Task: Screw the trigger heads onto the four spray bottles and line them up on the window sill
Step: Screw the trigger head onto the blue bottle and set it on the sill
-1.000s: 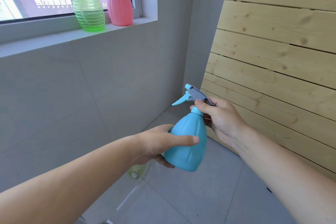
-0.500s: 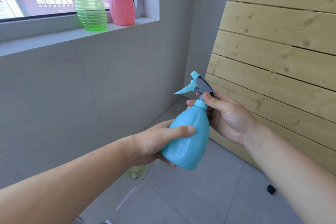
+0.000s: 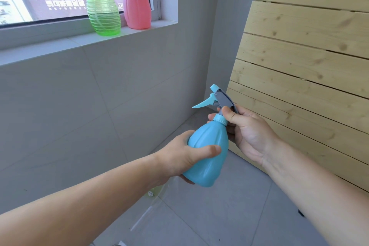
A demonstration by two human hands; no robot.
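Note:
I hold a light blue spray bottle tilted in mid-air, low in the centre. My left hand wraps its body from the left, thumb across the front. My right hand grips the neck collar and the back of the blue and grey trigger head, which sits on the bottle with its lever pointing left. On the window sill at the upper left stand a green ribbed spray bottle and a pink spray bottle side by side, both with trigger heads on.
A slatted pale wood panel leans at the right, close behind my right hand. Grey tiled wall below the sill, grey tiled floor beneath. A clear, faintly yellowish object lies on the floor under my left forearm.
The blue bottle has risen a little and tilted, its head leaning more to the right. My right thumb has shifted onto the neck collar.

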